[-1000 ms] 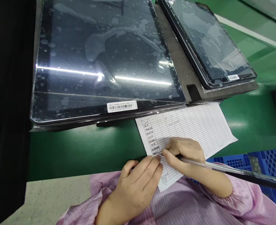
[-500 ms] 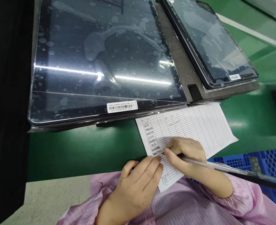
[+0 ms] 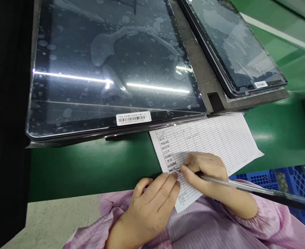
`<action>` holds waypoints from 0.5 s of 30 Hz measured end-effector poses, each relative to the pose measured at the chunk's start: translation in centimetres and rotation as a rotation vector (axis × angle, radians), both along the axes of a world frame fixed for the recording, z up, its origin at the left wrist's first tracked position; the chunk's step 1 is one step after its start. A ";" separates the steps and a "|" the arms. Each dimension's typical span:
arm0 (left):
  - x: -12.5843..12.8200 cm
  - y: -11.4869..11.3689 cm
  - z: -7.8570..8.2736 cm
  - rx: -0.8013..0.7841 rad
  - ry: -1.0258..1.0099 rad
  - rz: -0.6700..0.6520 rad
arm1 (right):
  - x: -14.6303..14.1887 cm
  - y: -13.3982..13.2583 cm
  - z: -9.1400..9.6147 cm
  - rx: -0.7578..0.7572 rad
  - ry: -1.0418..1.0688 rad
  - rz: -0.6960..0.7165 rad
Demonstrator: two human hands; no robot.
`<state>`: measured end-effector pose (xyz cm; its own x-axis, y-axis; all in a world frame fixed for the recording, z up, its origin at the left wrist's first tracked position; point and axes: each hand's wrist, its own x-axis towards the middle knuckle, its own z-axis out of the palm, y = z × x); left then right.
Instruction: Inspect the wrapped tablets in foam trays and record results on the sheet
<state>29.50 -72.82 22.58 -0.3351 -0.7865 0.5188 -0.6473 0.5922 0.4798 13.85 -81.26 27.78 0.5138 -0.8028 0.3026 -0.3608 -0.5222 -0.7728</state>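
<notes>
- Our right hand (image 3: 206,169) is closed on a pen (image 3: 232,183), a firm writing grip between thumb and fingers, and the long barrel slants back over our wrist.
- The pen's tip is at the left columns of a printed paper (image 3: 235,141), beside rows of handwriting; we cannot tell whether it touches.
- The paper lies along the near edge of the green table (image 3: 90,169), with its lower left corner reaching past that edge over our lap.
- Our left hand (image 3: 152,204) is palm down with its grip open, thumb apart, fingertips resting on the paper's left margin just beside the pen's tip.
- Beyond the paper, toward the table's far side, we see a large dark screen (image 3: 116,62), lying flat under a blotchy film, with a white label (image 3: 133,118) on its near border.
- To its right we see a second screen (image 3: 240,48), set at an angle on a grey slab (image 3: 199,62).
- The paper's far edge meets the near side of the large screen and the slab.
- Below the table's near edge, on the right, we see blue baskets (image 3: 262,180); on the left, pale floor (image 3: 64,214).
</notes>
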 end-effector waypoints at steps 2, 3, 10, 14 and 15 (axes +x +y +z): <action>0.0 -0.1 0.1 -0.004 0.006 0.001 | 0.0 0.0 0.0 0.003 -0.001 0.009; 0.0 -0.1 0.2 -0.003 0.007 0.002 | 0.0 0.0 0.0 0.005 0.000 0.016; 0.0 0.0 0.1 -0.005 0.002 -0.003 | -0.1 0.0 -0.1 0.009 -0.005 0.010; 0.1 0.1 0.1 0.001 0.000 -0.007 | -0.1 0.0 -0.1 0.005 -0.008 0.014; 0.1 0.1 0.1 0.005 -0.001 -0.007 | -0.1 0.0 -0.1 0.011 -0.011 0.023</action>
